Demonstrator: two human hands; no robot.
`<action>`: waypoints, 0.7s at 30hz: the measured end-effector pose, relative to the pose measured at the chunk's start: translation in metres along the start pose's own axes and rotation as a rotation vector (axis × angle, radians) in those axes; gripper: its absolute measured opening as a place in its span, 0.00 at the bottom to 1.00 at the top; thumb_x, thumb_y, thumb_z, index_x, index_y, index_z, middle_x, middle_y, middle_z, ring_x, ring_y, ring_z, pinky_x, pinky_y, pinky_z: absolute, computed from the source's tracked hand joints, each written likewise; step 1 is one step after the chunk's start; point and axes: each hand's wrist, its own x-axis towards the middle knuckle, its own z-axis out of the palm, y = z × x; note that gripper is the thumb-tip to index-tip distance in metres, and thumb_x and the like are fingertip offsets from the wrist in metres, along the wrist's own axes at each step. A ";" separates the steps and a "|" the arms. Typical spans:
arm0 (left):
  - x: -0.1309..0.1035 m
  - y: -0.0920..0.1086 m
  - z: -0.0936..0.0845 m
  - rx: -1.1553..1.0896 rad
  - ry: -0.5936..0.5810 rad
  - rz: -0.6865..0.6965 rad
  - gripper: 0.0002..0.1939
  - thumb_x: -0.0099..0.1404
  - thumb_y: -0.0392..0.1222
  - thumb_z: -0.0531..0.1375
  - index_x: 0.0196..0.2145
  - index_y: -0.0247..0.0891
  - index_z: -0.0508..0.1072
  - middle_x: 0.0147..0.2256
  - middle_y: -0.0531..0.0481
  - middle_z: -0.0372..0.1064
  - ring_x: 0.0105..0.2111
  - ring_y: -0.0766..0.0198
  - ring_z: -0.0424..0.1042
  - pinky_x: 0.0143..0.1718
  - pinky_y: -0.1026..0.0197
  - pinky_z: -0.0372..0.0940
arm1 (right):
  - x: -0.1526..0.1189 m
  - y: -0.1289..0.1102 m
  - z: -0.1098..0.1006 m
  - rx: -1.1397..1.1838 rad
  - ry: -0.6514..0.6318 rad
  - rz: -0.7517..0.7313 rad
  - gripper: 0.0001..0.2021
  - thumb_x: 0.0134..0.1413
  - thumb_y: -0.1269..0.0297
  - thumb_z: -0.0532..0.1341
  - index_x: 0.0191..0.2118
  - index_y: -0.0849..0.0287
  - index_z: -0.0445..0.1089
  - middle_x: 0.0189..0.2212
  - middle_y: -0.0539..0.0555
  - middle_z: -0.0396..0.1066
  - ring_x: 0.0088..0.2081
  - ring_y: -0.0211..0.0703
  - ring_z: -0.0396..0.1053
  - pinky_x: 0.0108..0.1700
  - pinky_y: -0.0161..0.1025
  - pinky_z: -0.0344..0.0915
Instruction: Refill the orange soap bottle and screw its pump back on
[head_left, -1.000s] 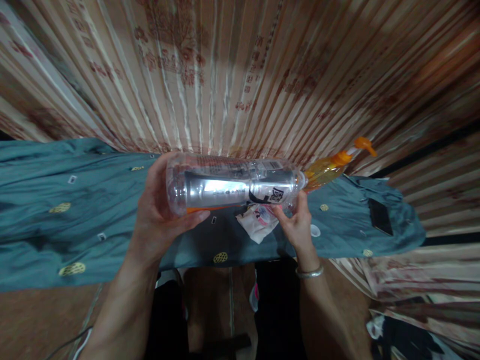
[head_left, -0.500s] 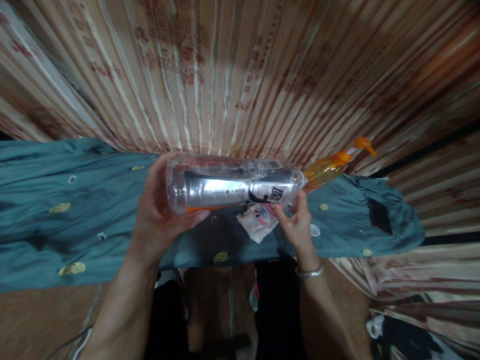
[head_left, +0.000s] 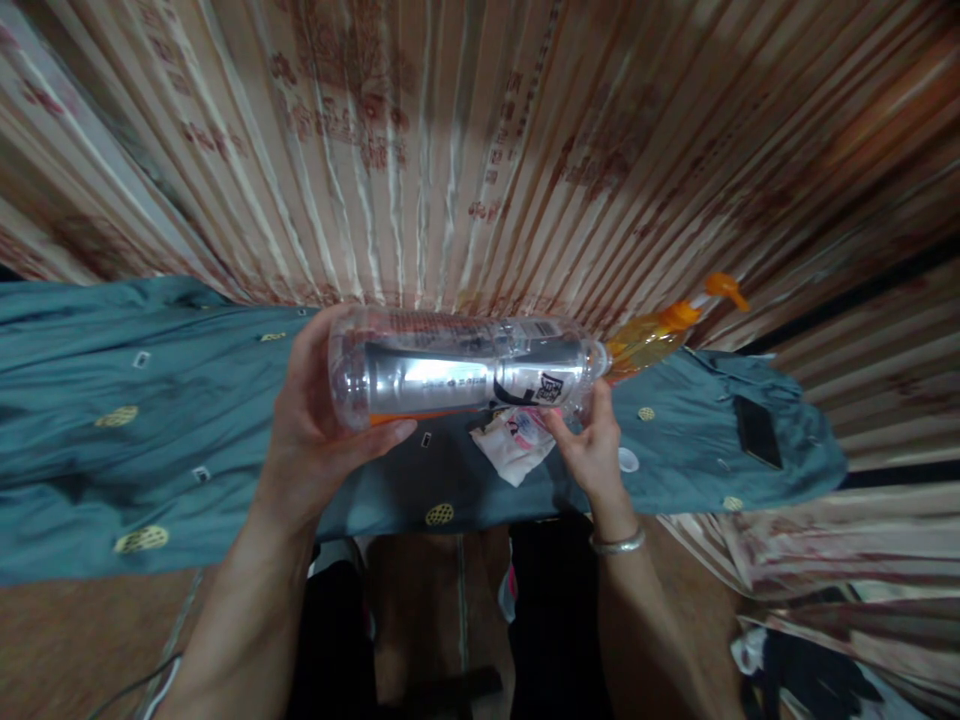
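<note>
A large clear plastic bottle (head_left: 465, 370) with a silver and black label lies sideways in the air between my hands, its neck to the right. My left hand (head_left: 311, 430) is wrapped round its base, thumb along the lower side. My right hand (head_left: 592, 435), with a bangle at the wrist, grips it near the neck. Just beyond the neck stands a pump bottle (head_left: 649, 340) of yellow liquid with an orange pump head. Partly under the held bottle is a white and pink packet (head_left: 514, 450).
A teal patterned cloth (head_left: 187, 420) covers the narrow table. On it are a small white round cap (head_left: 628, 460) and, at the right, a dark phone (head_left: 757, 432). A pleated curtain (head_left: 450, 150) hangs right behind the table.
</note>
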 end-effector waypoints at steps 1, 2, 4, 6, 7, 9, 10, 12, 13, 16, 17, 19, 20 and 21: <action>0.000 0.000 0.000 0.000 0.002 0.001 0.54 0.44 0.41 0.86 0.67 0.51 0.73 0.60 0.48 0.76 0.60 0.51 0.77 0.62 0.49 0.76 | 0.000 0.000 0.000 -0.002 0.002 0.006 0.36 0.60 0.43 0.69 0.66 0.59 0.67 0.52 0.64 0.79 0.54 0.62 0.78 0.60 0.61 0.76; 0.000 0.000 0.000 -0.003 0.003 -0.001 0.54 0.44 0.42 0.86 0.67 0.52 0.73 0.59 0.49 0.76 0.60 0.51 0.77 0.61 0.50 0.76 | 0.000 -0.001 0.000 -0.004 0.002 0.011 0.36 0.59 0.43 0.69 0.66 0.59 0.67 0.52 0.64 0.79 0.54 0.62 0.79 0.60 0.61 0.76; 0.000 0.000 0.001 -0.009 0.000 -0.004 0.53 0.44 0.42 0.85 0.67 0.52 0.74 0.59 0.49 0.76 0.59 0.52 0.77 0.60 0.52 0.76 | 0.000 -0.001 0.000 0.000 -0.004 0.017 0.36 0.59 0.43 0.69 0.66 0.58 0.67 0.52 0.64 0.79 0.53 0.62 0.79 0.60 0.62 0.75; 0.000 0.000 0.002 -0.013 0.001 0.000 0.52 0.46 0.43 0.85 0.67 0.52 0.73 0.59 0.49 0.76 0.59 0.53 0.77 0.59 0.53 0.76 | 0.000 -0.001 0.000 0.008 -0.010 0.015 0.36 0.59 0.43 0.69 0.66 0.58 0.66 0.52 0.64 0.79 0.53 0.63 0.79 0.61 0.63 0.75; 0.000 -0.001 0.002 -0.014 0.003 0.002 0.52 0.47 0.43 0.85 0.67 0.51 0.73 0.59 0.49 0.76 0.59 0.53 0.77 0.59 0.53 0.76 | 0.000 -0.001 0.000 0.011 -0.009 0.012 0.36 0.59 0.43 0.69 0.67 0.58 0.66 0.52 0.64 0.80 0.54 0.62 0.79 0.61 0.63 0.74; -0.001 -0.002 0.003 -0.018 0.012 0.002 0.51 0.48 0.45 0.84 0.67 0.50 0.73 0.59 0.49 0.76 0.59 0.54 0.77 0.60 0.54 0.76 | 0.000 -0.001 0.000 0.013 -0.001 0.004 0.36 0.59 0.44 0.70 0.67 0.58 0.66 0.53 0.64 0.80 0.55 0.62 0.79 0.62 0.63 0.74; -0.002 -0.002 0.003 -0.023 0.015 0.000 0.50 0.49 0.45 0.84 0.67 0.49 0.73 0.59 0.49 0.76 0.59 0.54 0.77 0.60 0.55 0.75 | 0.000 -0.001 0.000 0.015 0.001 0.001 0.36 0.59 0.44 0.70 0.67 0.58 0.66 0.54 0.64 0.79 0.55 0.62 0.79 0.63 0.63 0.74; -0.003 -0.003 0.004 -0.034 0.016 -0.002 0.49 0.50 0.45 0.84 0.67 0.48 0.73 0.60 0.49 0.76 0.60 0.56 0.76 0.60 0.58 0.74 | 0.000 0.001 0.000 0.028 -0.007 0.000 0.37 0.60 0.45 0.70 0.68 0.57 0.66 0.56 0.64 0.79 0.56 0.61 0.79 0.64 0.62 0.73; -0.003 -0.003 0.004 -0.034 0.016 -0.006 0.48 0.51 0.45 0.83 0.67 0.48 0.72 0.60 0.48 0.76 0.60 0.56 0.76 0.60 0.58 0.74 | 0.000 0.001 0.000 0.040 -0.016 0.003 0.37 0.60 0.45 0.70 0.69 0.57 0.65 0.58 0.65 0.78 0.57 0.61 0.78 0.64 0.61 0.73; -0.004 -0.002 0.002 -0.003 0.016 -0.029 0.50 0.50 0.47 0.84 0.67 0.49 0.72 0.60 0.48 0.76 0.60 0.54 0.76 0.60 0.54 0.74 | -0.001 0.002 0.000 0.054 -0.039 0.019 0.39 0.60 0.45 0.70 0.70 0.58 0.63 0.59 0.65 0.77 0.58 0.61 0.78 0.64 0.61 0.73; -0.004 -0.001 0.002 0.011 0.020 -0.035 0.50 0.49 0.46 0.84 0.67 0.49 0.72 0.60 0.48 0.76 0.60 0.54 0.76 0.60 0.54 0.74 | -0.001 0.002 -0.001 0.051 -0.041 0.021 0.39 0.61 0.45 0.70 0.71 0.58 0.63 0.58 0.65 0.78 0.58 0.62 0.78 0.65 0.61 0.73; -0.004 0.000 0.002 0.034 0.030 -0.032 0.49 0.50 0.46 0.84 0.67 0.48 0.73 0.60 0.48 0.76 0.60 0.54 0.76 0.60 0.53 0.75 | -0.001 0.002 -0.001 0.040 -0.038 0.015 0.39 0.61 0.45 0.70 0.70 0.60 0.63 0.58 0.66 0.78 0.60 0.62 0.77 0.67 0.62 0.71; -0.003 0.001 0.003 0.039 0.037 -0.028 0.48 0.50 0.45 0.84 0.67 0.48 0.73 0.60 0.48 0.76 0.59 0.55 0.77 0.60 0.54 0.75 | -0.001 0.001 -0.001 0.037 -0.035 0.011 0.39 0.61 0.44 0.69 0.70 0.60 0.63 0.58 0.66 0.78 0.60 0.63 0.77 0.67 0.62 0.71; -0.003 0.002 0.003 0.039 0.043 -0.023 0.47 0.51 0.45 0.83 0.66 0.47 0.74 0.59 0.48 0.77 0.59 0.56 0.77 0.59 0.55 0.75 | -0.001 0.001 -0.001 0.036 -0.032 0.008 0.39 0.61 0.44 0.69 0.70 0.60 0.64 0.58 0.66 0.78 0.61 0.63 0.76 0.68 0.62 0.70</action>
